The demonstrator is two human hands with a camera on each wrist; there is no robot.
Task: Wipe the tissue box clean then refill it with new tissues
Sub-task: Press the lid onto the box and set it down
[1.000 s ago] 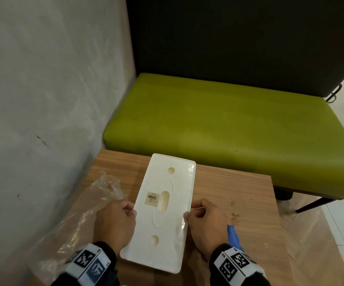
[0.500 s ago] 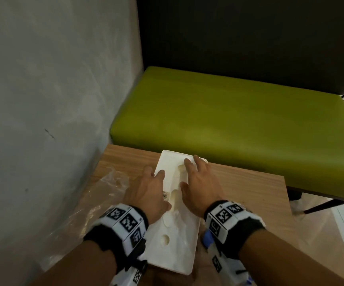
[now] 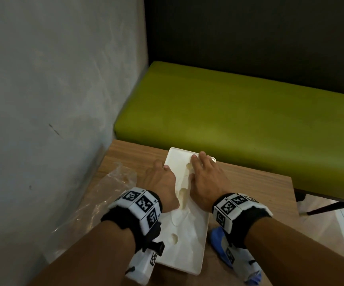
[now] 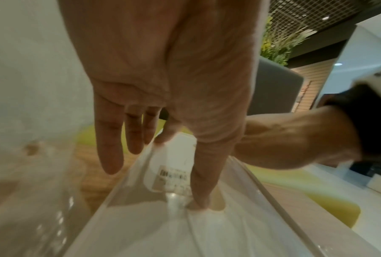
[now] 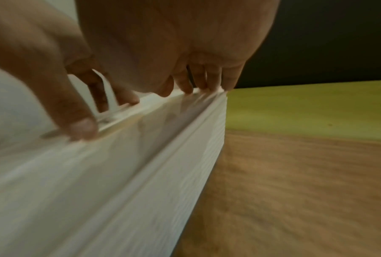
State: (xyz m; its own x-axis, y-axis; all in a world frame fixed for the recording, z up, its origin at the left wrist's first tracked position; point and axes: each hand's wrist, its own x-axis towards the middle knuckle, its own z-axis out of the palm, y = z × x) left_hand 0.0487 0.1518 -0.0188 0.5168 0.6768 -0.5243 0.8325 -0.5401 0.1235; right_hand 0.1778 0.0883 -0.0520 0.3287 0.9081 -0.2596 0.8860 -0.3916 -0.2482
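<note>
A white tissue box (image 3: 187, 246) lies lengthwise on the wooden table (image 3: 255, 195), its slotted top facing up. Both hands lie flat on its far half. My left hand (image 3: 161, 174) rests on the left part of the top, fingers straight and reaching past the left edge. In the left wrist view the left hand (image 4: 174, 153) has its thumb tip at the oval slot, beside a barcode sticker (image 4: 171, 175). My right hand (image 3: 202, 169) presses on the right part, fingertips near the far edge. The right wrist view shows the right hand (image 5: 141, 104) on the top above the box wall (image 5: 119, 173).
A crumpled clear plastic bag (image 3: 96, 205) lies on the table left of the box, against the grey wall (image 3: 53, 100). A blue cloth (image 3: 218, 240) lies under my right wrist. A green bench seat (image 3: 229, 112) runs right behind the table's far edge.
Both hands left the box's long sides and came to lie flat on its top, then slid toward the far end. The box stays put on the table.
</note>
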